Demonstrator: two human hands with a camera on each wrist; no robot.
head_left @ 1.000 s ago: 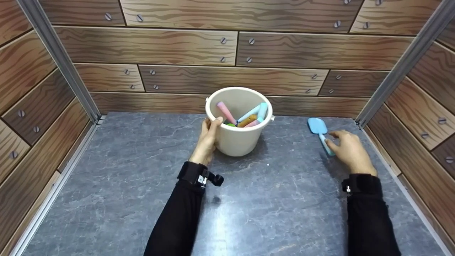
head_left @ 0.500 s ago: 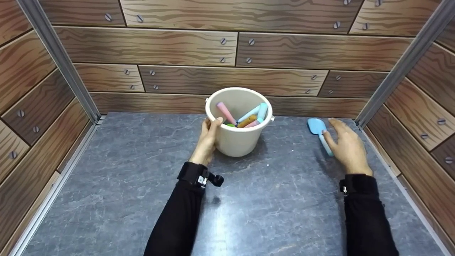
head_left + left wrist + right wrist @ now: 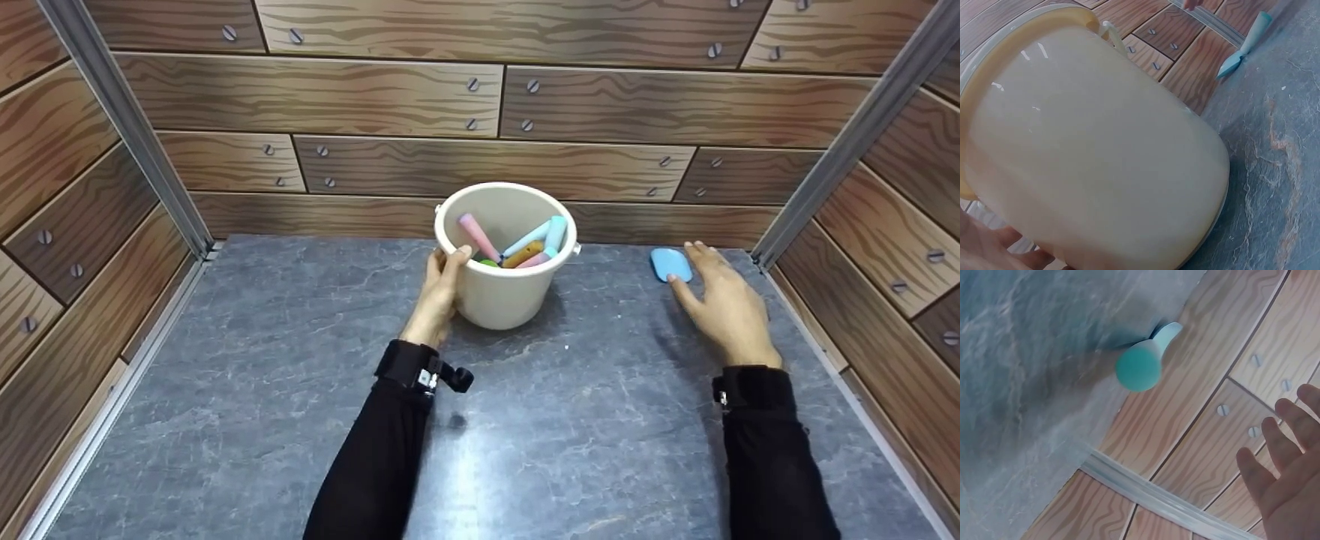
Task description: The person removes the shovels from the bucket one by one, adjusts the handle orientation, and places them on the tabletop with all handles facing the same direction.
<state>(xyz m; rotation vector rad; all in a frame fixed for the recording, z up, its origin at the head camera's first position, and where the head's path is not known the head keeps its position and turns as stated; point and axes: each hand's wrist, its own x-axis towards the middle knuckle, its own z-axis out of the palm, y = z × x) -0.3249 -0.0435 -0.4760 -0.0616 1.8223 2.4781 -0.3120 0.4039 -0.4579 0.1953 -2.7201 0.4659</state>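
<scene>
A cream bucket (image 3: 499, 300) stands near the back wall. My left hand (image 3: 435, 296) grips its left rim, the thumb over the edge and the fingers against the outside. Inside the bucket lie several things: a pink handle (image 3: 480, 237), light blue handles (image 3: 554, 232) and a brown piece (image 3: 523, 255). A small blue toy shovel (image 3: 670, 265) lies on the floor at the right. Over its handle is my right hand (image 3: 727, 311), fingers spread and holding nothing; in the head view the hand hides that handle. The right wrist view shows the shovel's handle end (image 3: 1139, 368) apart from the fingers.
Wood-patterned panels rise at the back (image 3: 390, 97), left and right. Grey metal posts (image 3: 840, 142) mark the two back corners. The floor (image 3: 300, 390) is dark grey with a marbled pattern. A black camera strap (image 3: 409, 365) is round each wrist.
My right hand has moved slightly left and forward over the shovel, its fingers straightening, and now covers the handle. The left hand and the bucket have stayed put.
</scene>
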